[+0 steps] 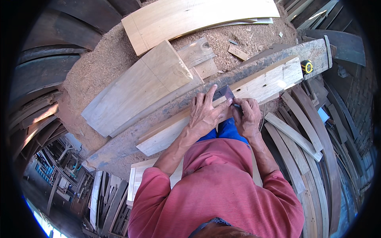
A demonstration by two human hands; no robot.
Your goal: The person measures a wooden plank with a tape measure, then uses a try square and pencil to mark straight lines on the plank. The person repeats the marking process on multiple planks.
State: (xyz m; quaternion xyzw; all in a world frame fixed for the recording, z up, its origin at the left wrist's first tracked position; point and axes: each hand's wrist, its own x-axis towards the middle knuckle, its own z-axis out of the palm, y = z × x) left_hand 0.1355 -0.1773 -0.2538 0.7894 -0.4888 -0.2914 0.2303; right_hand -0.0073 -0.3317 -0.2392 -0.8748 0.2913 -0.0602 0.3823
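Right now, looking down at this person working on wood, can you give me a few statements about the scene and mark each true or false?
1. The left hand presses a small dark square tool onto a pale plank. True.
2. The right hand is far from the plank. False: it rests at the plank's near edge, beside the left hand.
3. A yellow tape measure lies on the long grey beam. True.
4. The ground behind the beam is bare concrete. False: sawdust covers it.
5. The person wears a red top. True.
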